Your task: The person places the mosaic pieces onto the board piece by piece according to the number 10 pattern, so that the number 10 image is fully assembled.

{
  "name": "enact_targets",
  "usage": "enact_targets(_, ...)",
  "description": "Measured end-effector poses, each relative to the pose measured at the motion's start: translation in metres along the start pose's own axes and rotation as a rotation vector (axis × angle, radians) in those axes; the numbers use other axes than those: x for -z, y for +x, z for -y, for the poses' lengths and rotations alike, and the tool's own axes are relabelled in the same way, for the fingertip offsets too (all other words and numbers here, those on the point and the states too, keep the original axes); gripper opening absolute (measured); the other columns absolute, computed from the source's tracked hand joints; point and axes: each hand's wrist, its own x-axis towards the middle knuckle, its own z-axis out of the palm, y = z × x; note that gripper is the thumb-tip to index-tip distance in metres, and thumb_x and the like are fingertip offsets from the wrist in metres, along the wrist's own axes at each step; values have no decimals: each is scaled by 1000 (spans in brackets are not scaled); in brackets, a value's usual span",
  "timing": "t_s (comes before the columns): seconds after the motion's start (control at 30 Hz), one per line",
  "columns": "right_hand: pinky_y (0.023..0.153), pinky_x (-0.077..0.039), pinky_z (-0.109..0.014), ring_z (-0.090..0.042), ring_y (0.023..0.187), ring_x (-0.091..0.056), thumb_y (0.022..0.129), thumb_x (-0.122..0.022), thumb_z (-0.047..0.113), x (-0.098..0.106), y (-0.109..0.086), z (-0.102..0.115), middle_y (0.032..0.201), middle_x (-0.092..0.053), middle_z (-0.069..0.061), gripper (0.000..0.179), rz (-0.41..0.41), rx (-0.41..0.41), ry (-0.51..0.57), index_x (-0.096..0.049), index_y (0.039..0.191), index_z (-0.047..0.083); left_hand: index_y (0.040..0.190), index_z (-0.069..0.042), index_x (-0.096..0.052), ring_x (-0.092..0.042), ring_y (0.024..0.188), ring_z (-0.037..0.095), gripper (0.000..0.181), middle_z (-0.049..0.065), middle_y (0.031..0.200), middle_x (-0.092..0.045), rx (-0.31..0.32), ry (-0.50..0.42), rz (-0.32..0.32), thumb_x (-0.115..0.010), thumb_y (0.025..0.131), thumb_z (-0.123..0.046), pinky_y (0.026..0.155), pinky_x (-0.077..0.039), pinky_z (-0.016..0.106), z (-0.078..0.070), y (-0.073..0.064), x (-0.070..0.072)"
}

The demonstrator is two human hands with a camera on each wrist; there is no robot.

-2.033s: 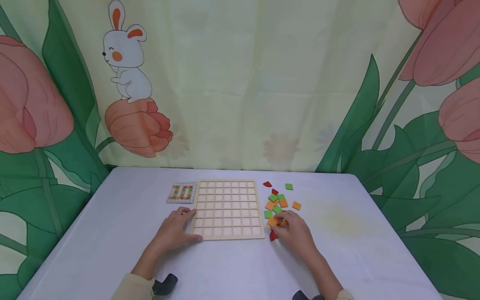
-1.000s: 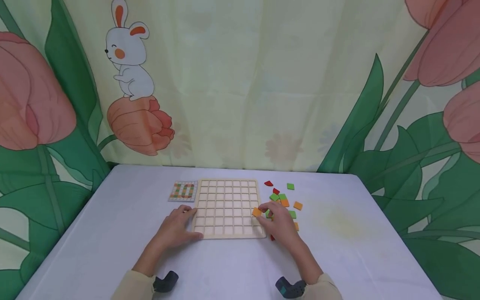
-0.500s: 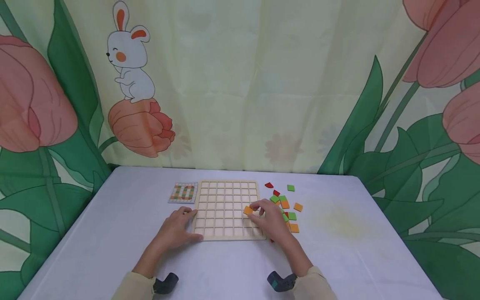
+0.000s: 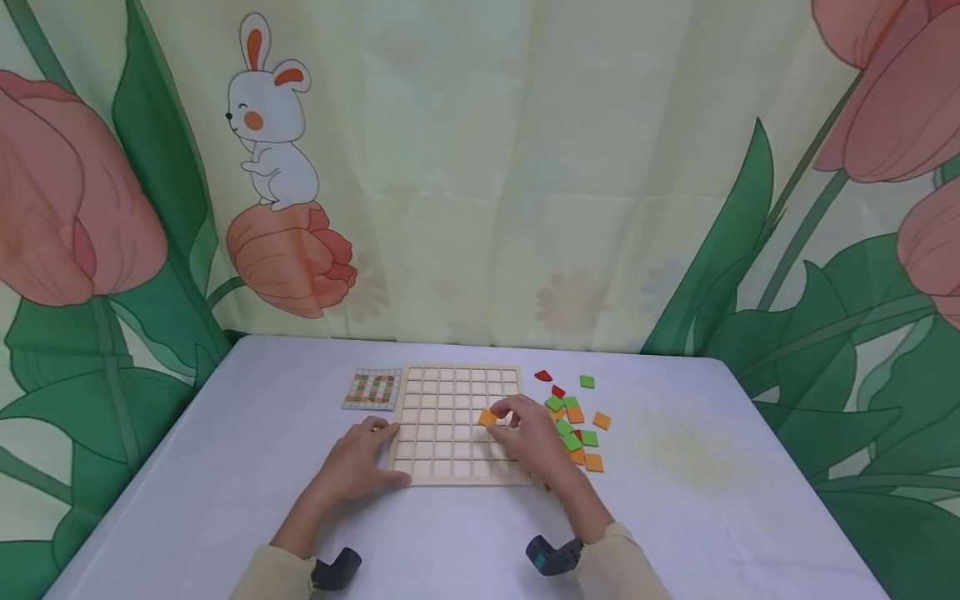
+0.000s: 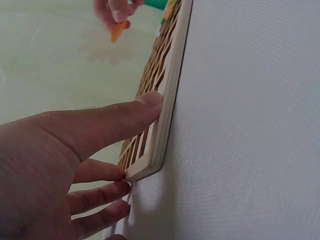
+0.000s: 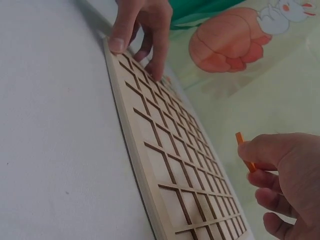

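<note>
An orange square tile (image 4: 487,417) is pinched between the thumb and fingers of my right hand (image 4: 531,433), raised over the right part of a wooden grid board (image 4: 442,481). In the right wrist view the same tile (image 6: 245,152) appears edge-on, apart from the board. My left hand (image 4: 360,461) rests at the board's near left corner. In the left wrist view its straight thumb (image 5: 145,102) presses on the board's frame, while its other fingers touch the adjoining side. The visible board cells hold no tiles.
A small pattern card (image 4: 372,389) with coloured squares lies left of the board. To its right, loose green (image 4: 587,382), orange (image 4: 602,421) and red tiles (image 4: 543,376) lie scattered, some overlapping. A printed curtain (image 4: 480,183) hangs behind the white table (image 4: 712,517).
My right hand picked up an orange tile from the loose tiles and carried it left over the board. The left hand stays at the board's corner. The head view has shifted slightly.
</note>
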Motion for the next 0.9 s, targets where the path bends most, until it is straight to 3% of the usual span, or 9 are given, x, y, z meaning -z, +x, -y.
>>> enact_targets(0.37,62,-44,-20,-11,77,-50,83,-76,20,-12,11,4,95,-66,1,19,20,67,-15,-71,101,15,136,-10,-56,-52,114,25,83,6,129,-53,2,9,-25,-86,67,-43,94,-45,46,0,0,-3)
enact_targets(0.9,63,-43,-21,-13,79,-49,86,-71,22,-30,31,11,99,-65,1,24,97,61,0,-69,109,13,134,-10,-58,-53,112,25,84,5,128,-54,-26,15,-28,-86,64,-46,92,-45,47,4,1,-5)
